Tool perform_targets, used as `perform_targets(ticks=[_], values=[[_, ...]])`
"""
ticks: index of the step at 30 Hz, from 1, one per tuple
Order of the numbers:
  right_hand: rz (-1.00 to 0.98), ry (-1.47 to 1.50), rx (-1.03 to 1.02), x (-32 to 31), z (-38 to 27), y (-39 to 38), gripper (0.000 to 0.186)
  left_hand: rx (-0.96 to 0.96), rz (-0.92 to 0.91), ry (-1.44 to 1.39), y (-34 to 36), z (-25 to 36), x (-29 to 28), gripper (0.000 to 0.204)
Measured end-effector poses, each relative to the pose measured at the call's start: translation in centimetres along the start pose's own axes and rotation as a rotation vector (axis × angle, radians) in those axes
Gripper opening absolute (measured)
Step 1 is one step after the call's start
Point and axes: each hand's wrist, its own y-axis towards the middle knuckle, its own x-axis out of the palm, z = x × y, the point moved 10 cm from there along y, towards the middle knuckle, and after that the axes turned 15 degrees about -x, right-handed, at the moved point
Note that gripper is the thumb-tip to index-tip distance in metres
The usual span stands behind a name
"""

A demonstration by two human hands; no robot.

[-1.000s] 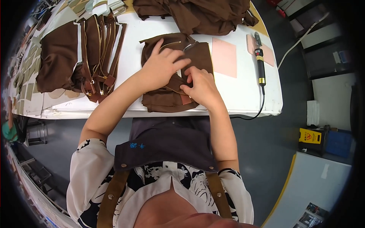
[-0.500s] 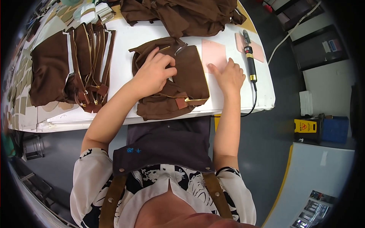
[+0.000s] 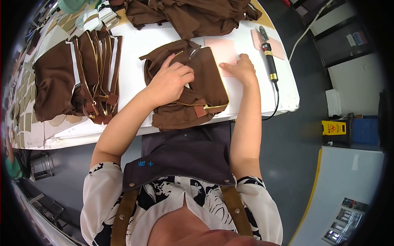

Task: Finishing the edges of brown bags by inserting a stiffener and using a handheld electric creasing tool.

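Note:
A brown fabric bag point(image 3: 209, 74) with gold zips and leather tabs lies in front of me, its left side rumpled. My left hand point(image 3: 169, 82) is on that rumpled part, fingers curled on the cloth with the index finger reaching up. My right hand point(image 3: 242, 69) touches a pale pink sheet point(image 3: 217, 47) to the right of the bag, thumb and fingers apart. Beside it lie a black pen-shaped tool point(image 3: 269, 57) with a cord and a second pink piece point(image 3: 277, 49) under that tool.
A stack of brown zipped pieces point(image 3: 55, 78) fills the table's left, a brown cloth heap point(image 3: 193, 16) its back. Pale cut pieces point(image 3: 22, 102) line the far left. A yellow sign point(image 3: 333, 127) and blue bin point(image 3: 365, 130) stand rightward; someone in green point(image 3: 16, 166) is at far left.
My right hand has left the bag and moved right and up onto the pink sheet. My left hand stays on the bag, its fingers more curled than a second ago.

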Motion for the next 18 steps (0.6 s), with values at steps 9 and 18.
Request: perform_targets(ticks=[9,18], values=[[0.737,1.148,-0.263,-5.2,-0.2,-5.1,0.020,-0.021,0.031,-0.106,0.0,-0.9,-0.5,0.017],[-0.114,0.842,-0.279,1.6,-2.3,-7.4,0.020,-0.014,0.074,-0.030,-0.2,-0.1,-1.9,0.011]])
